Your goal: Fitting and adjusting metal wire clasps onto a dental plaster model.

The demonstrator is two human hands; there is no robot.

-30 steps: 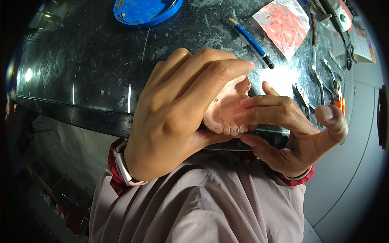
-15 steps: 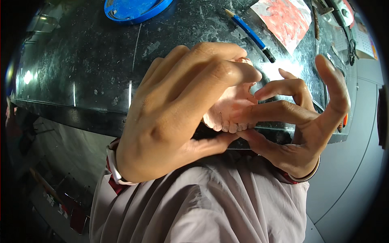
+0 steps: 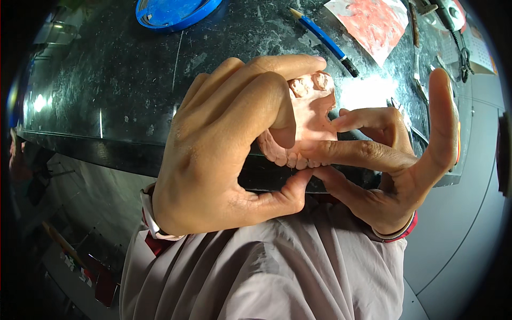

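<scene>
Your dental cast sits between both hands at the counter's near edge; whether it touches the counter there, you cannot tell from this view. Its front teeth point toward you and its molars toward the far edge, so its long axis runs roughly away from you. The palate side faces up.

Your left hand has its fingers curled around the cast's left flank, clamped on it, hiding much of that side. Your right hand pinches the front: one finger presses behind the front teeth, the thumb lies below them, and another finger stands raised, clear of the cast.

The cast is matte, pinkish and plaster-like, its palate smoothly hollowed and its molars knobbly. The counter is dark, glossy and scuffed with pale smears.

Beyond the cast, toward the far edge, lie a blue pencil with a dark end and a sheet smeared pink. Left of these is a round blue lid. Metal tools lie toward the counter's right edge, partly behind your raised finger.
</scene>
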